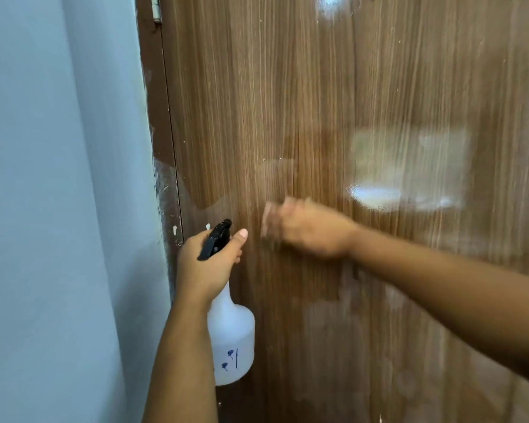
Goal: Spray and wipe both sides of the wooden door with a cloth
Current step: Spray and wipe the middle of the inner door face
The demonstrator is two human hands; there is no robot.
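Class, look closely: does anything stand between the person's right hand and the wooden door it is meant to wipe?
Nothing visible does. The right hand is blurred against the wooden door; whether it holds a cloth cannot be told.

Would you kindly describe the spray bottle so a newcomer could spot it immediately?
Start at the brown wood-grain door and follow its hinge edge down beside the pale blue wall. There the left hand grips a translucent white plastic spray bottle. Its black trigger head and blue markings set it apart.
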